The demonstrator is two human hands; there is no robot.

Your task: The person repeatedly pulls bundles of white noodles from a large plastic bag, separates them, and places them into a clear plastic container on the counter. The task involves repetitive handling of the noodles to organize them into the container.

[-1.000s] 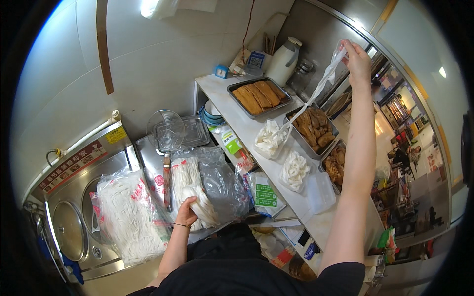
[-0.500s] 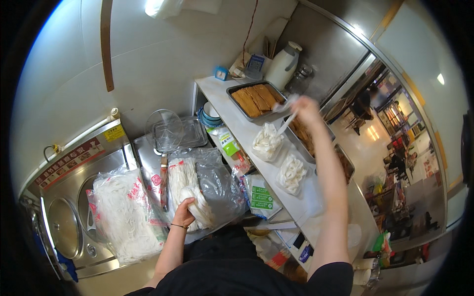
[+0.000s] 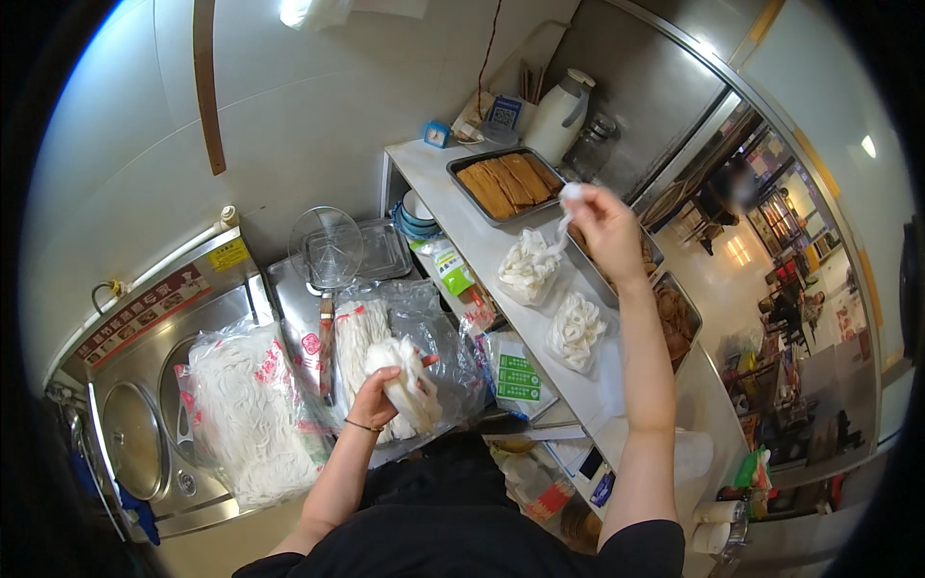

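Note:
My left hand [image 3: 381, 393] is wrapped round a bunch of white noodles [image 3: 412, 393], held just above a row of similar noodles [image 3: 362, 328] on an opened clear plastic bag [image 3: 429, 323]. My right hand [image 3: 609, 231], raised over the shelf, pinches a limp white strip [image 3: 563, 227]. Whether the strip is noodle or bag film I cannot tell. It hangs down by a white noodle bundle [image 3: 528, 268] that seems to sit in a thin bag. Nearer to me on the shelf lies a second noodle bundle [image 3: 576, 331].
A large bag of noodles [image 3: 252, 424] covers part of the steel sink unit at left. Trays of brown slabs [image 3: 511, 185] and other brown food [image 3: 678, 316] line the white shelf [image 3: 434, 178]. Behind stand a thermos jug [image 3: 557, 116], a small blue clock [image 3: 436, 134] and stacked bowls [image 3: 416, 217].
My left hand has lifted its noodle bunch slightly and turned it, the fingers showing more. The right hand has slowed, and the strip under it now hangs closer to the hand.

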